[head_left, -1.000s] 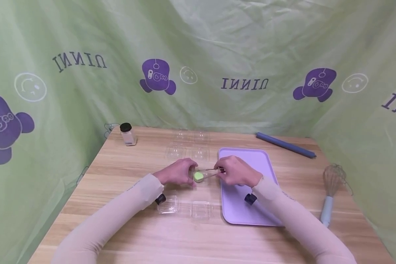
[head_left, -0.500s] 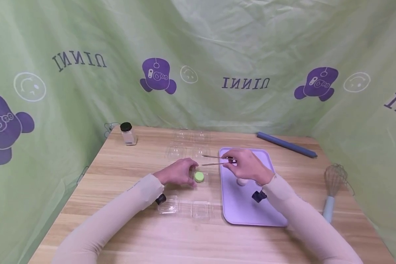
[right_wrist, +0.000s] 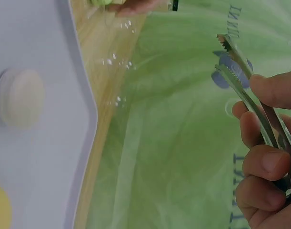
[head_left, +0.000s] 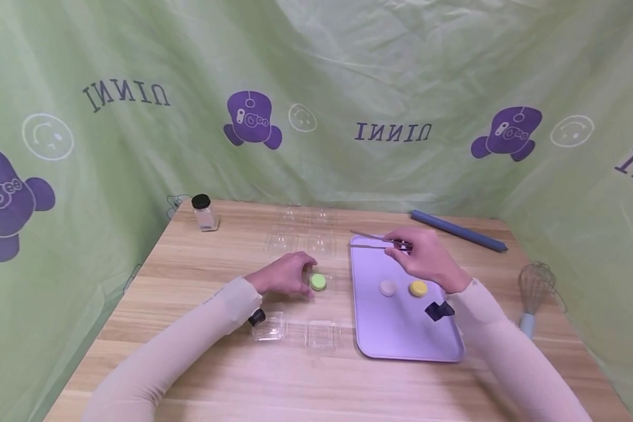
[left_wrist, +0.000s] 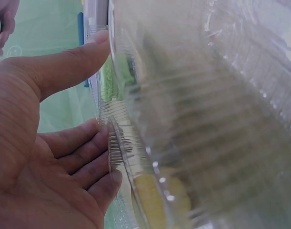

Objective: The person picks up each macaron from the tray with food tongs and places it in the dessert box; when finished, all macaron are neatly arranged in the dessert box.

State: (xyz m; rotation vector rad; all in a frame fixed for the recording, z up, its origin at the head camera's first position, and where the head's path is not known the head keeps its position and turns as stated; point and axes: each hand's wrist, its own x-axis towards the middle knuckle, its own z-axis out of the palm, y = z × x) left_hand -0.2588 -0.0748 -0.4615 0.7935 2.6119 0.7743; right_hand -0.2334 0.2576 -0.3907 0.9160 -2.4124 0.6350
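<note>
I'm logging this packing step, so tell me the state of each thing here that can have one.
Tongs: gripped by the right hand, tips apart, empty.
Clear plastic container: open, held by the left hand.
Green macaron: inside that container.
Pale macaron and yellow macaron: loose on the purple tray.
Jar: capped, upright.

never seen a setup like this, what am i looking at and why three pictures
A person works at a wooden table with bare hands, wearing three cameras. The wide picture comes from the head; the two close-ups come from the wrists. The left hand holds a clear plastic box with a green macaron in it. The right hand holds metal tongs, empty, above a purple tray bearing a pale macaron and a yellow one. Also there: more clear boxes, a jar, a whisk, a blue rod.
</note>
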